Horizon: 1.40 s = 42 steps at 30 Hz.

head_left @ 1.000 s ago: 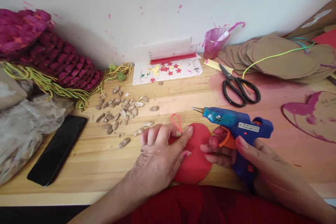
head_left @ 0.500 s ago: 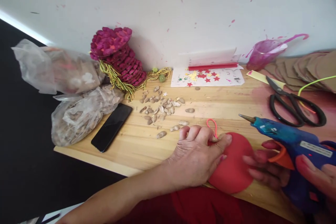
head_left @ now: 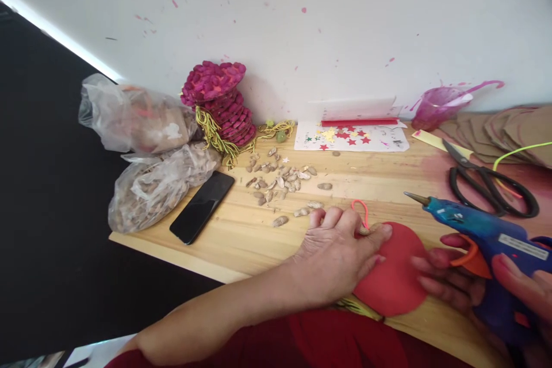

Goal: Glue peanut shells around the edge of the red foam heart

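Pinning the red disc [head_left: 394, 282] and pink loop [head_left: 361, 211] to the worktop [head_left: 241, 230] at five o'clock, the left hand [head_left: 340, 256] lies flat, grip open, while the right hand [head_left: 474, 293] keeps its grip wrapped around the glue gun [head_left: 483, 230] at four o'clock.

A round red disc [head_left: 394, 279] lies flat, left of and nearer than the black scissors [head_left: 491, 184], with a pink cord loop [head_left: 361, 211] at its far rim. The blue glue gun [head_left: 483, 229], nozzle pointing left, is raised just in front of the scissors.
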Motion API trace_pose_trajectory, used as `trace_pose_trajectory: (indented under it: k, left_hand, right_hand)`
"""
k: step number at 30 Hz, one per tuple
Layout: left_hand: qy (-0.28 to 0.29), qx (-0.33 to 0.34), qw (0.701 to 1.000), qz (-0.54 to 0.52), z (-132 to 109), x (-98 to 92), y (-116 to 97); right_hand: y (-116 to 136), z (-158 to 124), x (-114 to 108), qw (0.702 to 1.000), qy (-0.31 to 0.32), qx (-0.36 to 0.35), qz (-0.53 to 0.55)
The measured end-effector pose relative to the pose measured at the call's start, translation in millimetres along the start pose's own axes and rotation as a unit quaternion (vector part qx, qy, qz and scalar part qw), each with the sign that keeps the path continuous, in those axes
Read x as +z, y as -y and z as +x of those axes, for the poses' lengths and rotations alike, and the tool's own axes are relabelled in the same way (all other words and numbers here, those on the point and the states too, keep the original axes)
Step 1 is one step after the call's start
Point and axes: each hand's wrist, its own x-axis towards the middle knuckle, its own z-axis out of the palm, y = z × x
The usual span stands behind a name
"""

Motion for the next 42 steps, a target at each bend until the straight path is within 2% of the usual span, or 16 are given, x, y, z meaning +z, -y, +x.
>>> trace_pose_trajectory:
  k: [6,18,28,31,37,42]
  left_hand:
    - [-0.001,0.005,1.0,-0.009,0,0.6,2]
    - [-0.027,0.003,1.0,-0.007,0,2.9,2]
    - [-0.032,-0.007,0.999,0.016,0,5.3,0]
    - [-0.044,-0.005,0.999,0.015,0,6.8,0]
    - [-0.054,-0.001,0.999,0.009,-1,9.5,1]
    - [-0.052,0.001,0.999,0.013,-1,8.3,1]
  right_hand:
    - [10,-10,16,1.0,-0.013,0.005,-0.015]
    - [14,-17,22,1.0,-0.007,0.008,0.001]
    - [16,-25,26,0.998,0.009,-0.06,-0.025]
    - [16,-26,24,0.998,0.009,-0.064,-0.024]
    - [13,-22,14,0.997,0.043,-0.061,-0.016]
    - [11,-24,14,0.996,0.067,-0.062,0.002]
